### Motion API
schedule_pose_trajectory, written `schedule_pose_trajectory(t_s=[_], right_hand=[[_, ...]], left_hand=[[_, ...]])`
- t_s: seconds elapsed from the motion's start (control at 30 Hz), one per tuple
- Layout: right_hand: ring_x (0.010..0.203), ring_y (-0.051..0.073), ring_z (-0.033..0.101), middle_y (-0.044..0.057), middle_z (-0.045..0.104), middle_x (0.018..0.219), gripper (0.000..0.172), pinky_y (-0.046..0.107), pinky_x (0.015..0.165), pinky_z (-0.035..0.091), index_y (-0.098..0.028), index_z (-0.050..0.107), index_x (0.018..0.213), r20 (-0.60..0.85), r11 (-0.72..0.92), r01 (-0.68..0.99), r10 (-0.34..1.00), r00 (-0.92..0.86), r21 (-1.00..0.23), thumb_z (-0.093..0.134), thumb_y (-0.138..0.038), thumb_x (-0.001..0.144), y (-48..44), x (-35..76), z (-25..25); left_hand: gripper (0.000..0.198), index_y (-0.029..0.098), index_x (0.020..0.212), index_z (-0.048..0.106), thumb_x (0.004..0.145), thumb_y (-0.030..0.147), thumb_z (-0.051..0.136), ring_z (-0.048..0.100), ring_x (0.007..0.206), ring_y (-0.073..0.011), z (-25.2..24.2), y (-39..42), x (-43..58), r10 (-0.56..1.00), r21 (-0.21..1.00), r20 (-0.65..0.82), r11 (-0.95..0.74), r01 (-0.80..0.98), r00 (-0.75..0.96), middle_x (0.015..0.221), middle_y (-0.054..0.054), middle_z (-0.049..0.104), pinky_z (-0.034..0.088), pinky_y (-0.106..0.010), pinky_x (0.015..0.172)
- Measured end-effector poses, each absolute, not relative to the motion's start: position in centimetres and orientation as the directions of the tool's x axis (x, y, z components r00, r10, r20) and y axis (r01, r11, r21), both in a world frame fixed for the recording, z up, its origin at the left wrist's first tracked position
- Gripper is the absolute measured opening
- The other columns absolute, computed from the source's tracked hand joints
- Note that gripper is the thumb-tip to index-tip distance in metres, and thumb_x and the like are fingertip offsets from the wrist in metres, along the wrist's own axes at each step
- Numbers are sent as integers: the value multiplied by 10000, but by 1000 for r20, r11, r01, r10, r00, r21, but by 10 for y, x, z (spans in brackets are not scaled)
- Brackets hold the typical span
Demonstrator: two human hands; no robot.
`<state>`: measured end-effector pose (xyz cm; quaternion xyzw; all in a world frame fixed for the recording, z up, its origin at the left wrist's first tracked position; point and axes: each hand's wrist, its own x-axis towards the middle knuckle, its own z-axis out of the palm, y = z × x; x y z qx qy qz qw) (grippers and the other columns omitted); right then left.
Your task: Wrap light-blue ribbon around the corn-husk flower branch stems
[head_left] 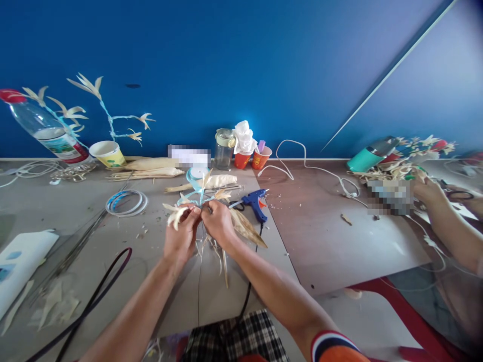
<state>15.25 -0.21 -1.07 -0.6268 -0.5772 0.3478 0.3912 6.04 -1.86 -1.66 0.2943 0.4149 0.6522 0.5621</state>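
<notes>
My left hand and my right hand meet over the table, both closed with fingertips pinched together. Between them is a dried-husk flower branch whose stems are wrapped in light blue tape; husk petals stick out around my fingers. A thin wire runs down below the hands toward the table's front edge. Just beyond the branch lies a roll of light blue tape. A blue glue gun rests to the right of my right hand, its cord trailing forward. One broad dry husk lies under my right wrist.
Along the blue wall stand a tilted bottle, a yellow paper cup with a finished-looking branch, a jar and red cups. White coiled strip lies left. Another person's hand works at far right.
</notes>
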Motion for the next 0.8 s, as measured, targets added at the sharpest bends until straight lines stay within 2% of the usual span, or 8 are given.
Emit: schedule_pose_trajectory(t_s=[0.1,0.27,0.47,0.6,0.73,0.8], right_hand=[[835,208,621,49,697,827,170,331,826,451,-212,679,778,14,-17,380,997,79,-925,512,-191,756,-2,151,-13],[901,214,629,47,707,881,213,328,850,448,-211,694,812,15,-7,318,998,68,-948,496,-174,742,-1,150,-17],[801,188,618,14,686,754,211,286,745,430,-207,718,773,-16,-19,330,1000,11,-944,508,-223,770,-2,154,-10],[666,135,551,-22,604,614,166,248,643,381,-186,676,644,-60,6,378,985,-162,-926,587,-259,763,2,168,-2],[488,77,391,-52,489,497,273,225,500,286,-175,596,576,-96,59,334,898,-429,-941,608,-349,786,0,186,14],[449,61,344,-50,511,495,308,221,475,269,-169,579,581,-147,18,295,837,-528,-955,596,-379,806,-3,195,24]], left_hand=[[267,165,694,563,578,270,778,568,678,-105,-16,-17,61,959,868,-118,-27,-496,-258,694,30,569,480,-258,703],[280,164,693,548,598,294,776,564,670,-104,-13,-19,60,954,861,-167,18,-509,-249,700,31,564,478,-248,633],[268,166,677,535,612,278,770,529,627,-90,-14,-16,56,956,862,-147,-3,-507,-255,694,33,543,437,-227,575],[250,163,715,544,643,270,759,491,587,-69,-13,-13,52,956,872,-96,-53,-486,-276,673,41,532,401,-213,553],[225,159,717,546,666,254,743,481,572,-62,-10,-13,49,954,879,-73,-77,-471,-291,662,41,526,386,-208,549],[208,157,712,546,681,245,733,474,561,-58,-10,-14,48,966,878,-45,-83,-471,-254,671,38,529,388,-211,558]])
